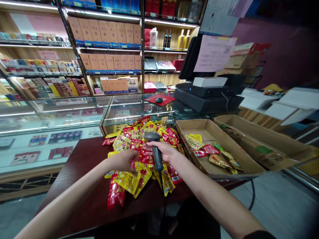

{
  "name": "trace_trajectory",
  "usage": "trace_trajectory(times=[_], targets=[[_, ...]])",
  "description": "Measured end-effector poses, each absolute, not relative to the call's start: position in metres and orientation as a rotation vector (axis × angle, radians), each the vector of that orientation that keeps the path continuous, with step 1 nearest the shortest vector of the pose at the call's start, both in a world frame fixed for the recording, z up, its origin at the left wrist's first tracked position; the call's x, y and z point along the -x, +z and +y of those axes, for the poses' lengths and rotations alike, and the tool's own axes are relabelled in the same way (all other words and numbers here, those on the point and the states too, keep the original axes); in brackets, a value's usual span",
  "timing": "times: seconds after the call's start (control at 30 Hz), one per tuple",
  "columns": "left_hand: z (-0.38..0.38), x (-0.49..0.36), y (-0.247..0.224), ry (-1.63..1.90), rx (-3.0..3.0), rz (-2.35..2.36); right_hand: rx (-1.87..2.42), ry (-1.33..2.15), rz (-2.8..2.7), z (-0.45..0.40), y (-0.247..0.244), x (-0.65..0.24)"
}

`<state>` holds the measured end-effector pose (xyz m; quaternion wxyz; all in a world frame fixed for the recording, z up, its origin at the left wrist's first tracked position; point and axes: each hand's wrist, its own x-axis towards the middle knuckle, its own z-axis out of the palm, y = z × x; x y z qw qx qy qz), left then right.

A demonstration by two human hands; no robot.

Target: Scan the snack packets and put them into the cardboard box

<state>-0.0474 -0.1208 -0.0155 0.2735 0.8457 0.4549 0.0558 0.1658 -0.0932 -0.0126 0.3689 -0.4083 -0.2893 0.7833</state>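
A black handheld barcode scanner (157, 156) is gripped in my right hand (164, 151), its head above the packets and its cord trailing down. My left hand (124, 161) reaches into the pile of red and yellow snack packets (147, 129) with its fingers curled. Red wrapping shows by those fingertips, but what they hold is hidden. At the front of the pile lie a red packet (116, 192) and a yellow packet (129, 182), below my left hand. The pile rests on a dark red-brown wooden table (82, 166).
Right of the pile, an open cardboard box (239, 156) holds several packets; another cardboard box (286, 142) stands beside it. Behind are a glass counter (124, 109), a mouse (159, 100) on a red mat and a till with a screen (189, 59). Stocked shelves (107, 49) line the wall.
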Motion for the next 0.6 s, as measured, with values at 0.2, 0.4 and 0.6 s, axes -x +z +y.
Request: trace_trajectory(times=[0.2,0.4,0.6], targets=[[-0.140,0.045,-0.013,-0.268,-2.508,1.111,1.056,2.010,-0.770,-0.095,-0.013,-0.165],[-0.133,0.037,-0.013,-0.102,-2.534,1.181,0.981,1.946,-0.859,-0.103,-0.012,-0.170],[-0.086,0.033,-0.011,0.563,-1.738,1.219,0.894,2.001,-0.826,-0.102,-0.014,-0.182]])
